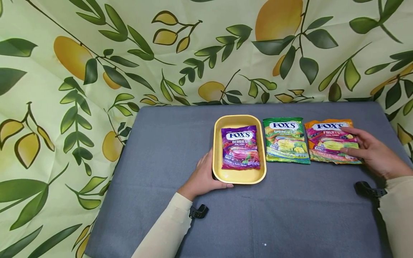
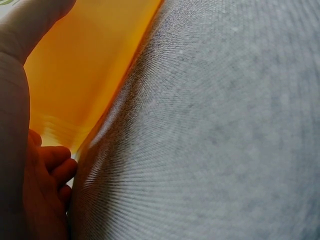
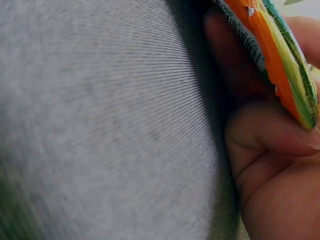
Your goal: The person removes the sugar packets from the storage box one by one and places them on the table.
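Observation:
A yellow tray (image 1: pixel 239 177) stands on the grey table, and a purple bag of FOX'S Berries candy (image 1: pixel 240 148) lies inside it. My left hand (image 1: pixel 201 179) grips the tray's near left corner, thumb along the near side and fingers by the left wall. In the left wrist view, the fingers (image 2: pixel 57 162) curl beside the tray's outer wall (image 2: pixel 80 75). At the right, my right hand (image 1: pixel 374 152) holds the right edge of an orange bag of FOX'S Fruits candy (image 1: pixel 332 143). The right wrist view shows the orange bag's edge (image 3: pixel 280 65) between thumb and fingers.
A green bag of FOX'S Spring Tea candy (image 1: pixel 286 141) lies between the tray and the orange bag. Behind the table (image 1: pixel 161 150) hangs a cloth (image 1: pixel 206 64) printed with fruit and leaves. Black wrist straps (image 1: pixel 199 211) are on both sleeves.

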The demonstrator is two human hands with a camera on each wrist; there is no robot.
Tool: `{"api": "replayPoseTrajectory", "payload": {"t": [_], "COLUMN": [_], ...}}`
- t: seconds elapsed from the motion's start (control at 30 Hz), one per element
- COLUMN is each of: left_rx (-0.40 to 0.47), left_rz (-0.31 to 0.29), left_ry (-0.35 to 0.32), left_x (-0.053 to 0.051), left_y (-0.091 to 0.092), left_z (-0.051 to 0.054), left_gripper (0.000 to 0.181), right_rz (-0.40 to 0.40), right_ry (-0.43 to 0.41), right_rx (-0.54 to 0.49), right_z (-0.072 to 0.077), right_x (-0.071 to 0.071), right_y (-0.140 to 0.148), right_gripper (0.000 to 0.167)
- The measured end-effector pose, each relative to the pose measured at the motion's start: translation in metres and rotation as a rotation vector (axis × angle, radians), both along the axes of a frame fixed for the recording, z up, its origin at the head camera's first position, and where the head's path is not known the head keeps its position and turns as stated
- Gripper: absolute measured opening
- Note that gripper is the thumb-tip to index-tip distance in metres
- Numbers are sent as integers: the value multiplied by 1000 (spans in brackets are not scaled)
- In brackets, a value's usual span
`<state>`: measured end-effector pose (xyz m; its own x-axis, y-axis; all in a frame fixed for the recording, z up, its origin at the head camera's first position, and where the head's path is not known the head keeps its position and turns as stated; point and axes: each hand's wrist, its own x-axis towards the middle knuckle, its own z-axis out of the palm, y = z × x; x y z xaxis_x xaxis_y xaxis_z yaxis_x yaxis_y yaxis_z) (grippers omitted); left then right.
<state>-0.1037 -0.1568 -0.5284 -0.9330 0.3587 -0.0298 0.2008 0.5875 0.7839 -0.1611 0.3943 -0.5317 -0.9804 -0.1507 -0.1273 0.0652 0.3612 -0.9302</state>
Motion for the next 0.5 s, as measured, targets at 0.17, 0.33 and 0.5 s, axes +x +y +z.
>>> {"api": "replayPoseTrajectory", "payload": {"t": [0.17, 0.33, 0.5], "left_rx": [5, -8, -18], "left_rz": [1, 6, 6], "left_ry": [-8, -18, -2], "left_x": [0, 1, 0], "left_y": [1, 1, 1], "left_z": [1, 1, 1], "left_gripper": [145, 144, 144], "right_rz": [2, -56, -133], "right_ry": [16, -12, -41], "right_rx": [43, 186, 278], "right_z": [5, 11, 15], "right_x": [0, 1, 0], "right_y": [-2, -6, -8], "right_gripper": [76, 78, 80]}}
